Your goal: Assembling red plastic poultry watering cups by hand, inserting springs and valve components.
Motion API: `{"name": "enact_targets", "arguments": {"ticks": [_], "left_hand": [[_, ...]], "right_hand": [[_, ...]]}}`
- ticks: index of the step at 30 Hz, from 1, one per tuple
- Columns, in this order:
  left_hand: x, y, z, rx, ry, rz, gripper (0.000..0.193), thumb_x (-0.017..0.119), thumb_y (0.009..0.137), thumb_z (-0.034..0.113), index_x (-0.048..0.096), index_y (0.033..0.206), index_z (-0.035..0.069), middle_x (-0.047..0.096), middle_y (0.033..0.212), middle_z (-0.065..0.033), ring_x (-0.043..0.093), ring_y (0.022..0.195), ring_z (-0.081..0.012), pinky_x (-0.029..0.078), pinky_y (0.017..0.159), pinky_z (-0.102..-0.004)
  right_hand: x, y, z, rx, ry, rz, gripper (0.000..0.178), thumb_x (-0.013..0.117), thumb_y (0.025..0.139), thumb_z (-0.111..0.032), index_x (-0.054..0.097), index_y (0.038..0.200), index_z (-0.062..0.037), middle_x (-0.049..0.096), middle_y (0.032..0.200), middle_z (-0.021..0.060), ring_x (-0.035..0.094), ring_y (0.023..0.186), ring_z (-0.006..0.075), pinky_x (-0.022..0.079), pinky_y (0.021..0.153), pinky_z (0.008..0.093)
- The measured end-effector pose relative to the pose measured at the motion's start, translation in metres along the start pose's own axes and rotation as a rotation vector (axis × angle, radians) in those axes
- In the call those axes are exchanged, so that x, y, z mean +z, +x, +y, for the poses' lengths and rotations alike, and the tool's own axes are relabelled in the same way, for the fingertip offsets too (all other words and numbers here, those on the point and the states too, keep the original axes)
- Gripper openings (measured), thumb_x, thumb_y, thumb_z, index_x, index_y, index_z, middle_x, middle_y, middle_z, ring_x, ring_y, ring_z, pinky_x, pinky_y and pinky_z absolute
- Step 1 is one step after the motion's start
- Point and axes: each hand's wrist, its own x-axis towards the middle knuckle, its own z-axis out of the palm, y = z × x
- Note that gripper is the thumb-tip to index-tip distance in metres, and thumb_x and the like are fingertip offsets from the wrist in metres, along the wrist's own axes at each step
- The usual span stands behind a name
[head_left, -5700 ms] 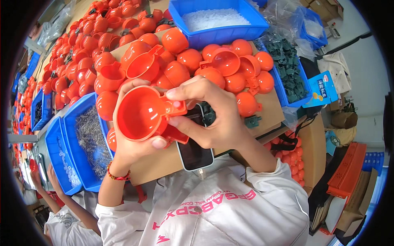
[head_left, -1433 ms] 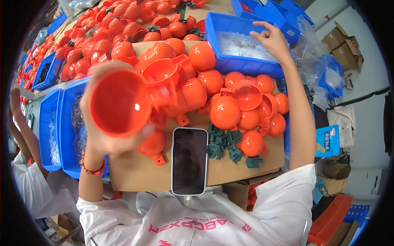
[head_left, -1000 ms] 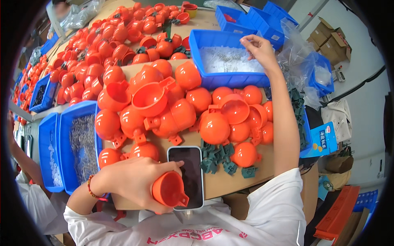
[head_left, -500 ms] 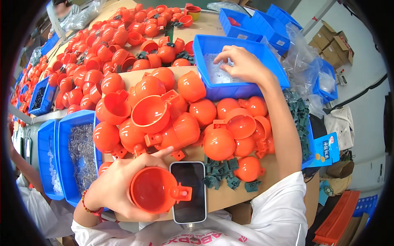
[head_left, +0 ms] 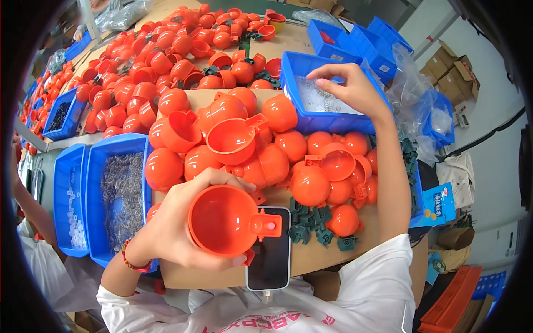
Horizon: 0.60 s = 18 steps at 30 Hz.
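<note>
My left hand (head_left: 180,222) is wrapped around an orange-red plastic cup (head_left: 219,219), holding its round mouth upward. A short square-ended lug (head_left: 266,226) sticks out of the cup's right side, with a small pale spot in it. Over the blue bin (head_left: 333,121) of small clear pieces (head_left: 322,97), my right hand (head_left: 355,89) has its thumb and fingers drawn together. Whatever they may hold is too small to make out. A dark-screened phone (head_left: 268,258) lies partly under the held cup. More orange-red cups (head_left: 311,186) are piled just beyond it.
Dark green clips (head_left: 313,222) lie right of the phone. At left stand blue bins, one with metal springs (head_left: 122,188), another with white rings (head_left: 75,222). A large heap of orange-red cups (head_left: 144,72) covers the far left. Plastic bags (head_left: 413,94) hang at right.
The left hand has lifted the cup slightly, farther over the phone. The right hand has shifted a little right above the bin, its fingers closer together. The whole view has shifted slightly.
</note>
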Motion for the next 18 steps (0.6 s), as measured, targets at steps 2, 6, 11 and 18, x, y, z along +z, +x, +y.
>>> {"name": "enact_targets", "arguments": {"ticks": [2, 6, 11, 18], "left_hand": [[-0.001, -0.001, 0.000, 0.015, -0.034, -0.006, 0.073, 0.081, 0.044, 0.025, 0.045, 0.103, 0.003, 0.054, 0.108, -0.0155, 0.056, 0.097, -0.0239, 0.045, 0.082, -0.0354], [-0.002, -0.001, -0.004, 0.158, 0.008, -0.051, 0.072, 0.082, 0.044, 0.026, 0.047, 0.102, 0.003, 0.052, 0.111, -0.0178, 0.055, 0.098, -0.0247, 0.045, 0.083, -0.0357], [0.005, 0.001, -0.001, 0.193, -0.079, -0.062, 0.068, 0.081, 0.047, 0.028, 0.051, 0.103, 0.003, 0.053, 0.109, -0.0150, 0.049, 0.108, -0.0279, 0.041, 0.088, -0.0385], [-0.001, -0.001, -0.008, 0.070, -0.240, 0.123, 0.085, 0.080, 0.036, 0.043, 0.045, 0.102, 0.001, 0.047, 0.100, -0.0099, 0.049, 0.096, -0.0201, 0.042, 0.082, -0.0307]], "right_hand": [[-0.002, -0.010, -0.014, 0.022, 0.172, 0.017, 0.018, 0.060, 0.079, -0.011, 0.065, 0.093, -0.0021, 0.065, 0.084, 0.0044, 0.055, 0.077, 0.0104, 0.045, 0.069, 0.0262], [0.005, -0.031, -0.044, -0.018, 0.444, 0.036, 0.016, 0.058, 0.079, -0.007, 0.065, 0.090, 0.0013, 0.062, 0.079, 0.0041, 0.055, 0.071, 0.0095, 0.043, 0.062, 0.0226], [0.042, -0.049, -0.097, -0.221, 0.470, -0.173, 0.014, 0.058, 0.078, -0.004, 0.065, 0.089, 0.0001, 0.063, 0.079, 0.0048, 0.058, 0.071, 0.0101, 0.045, 0.062, 0.0226], [0.070, -0.033, -0.119, -0.357, 0.445, -0.156, 0.015, 0.055, 0.078, 0.004, 0.062, 0.092, 0.0044, 0.062, 0.084, 0.0075, 0.060, 0.078, 0.0123, 0.047, 0.068, 0.0234]]}}
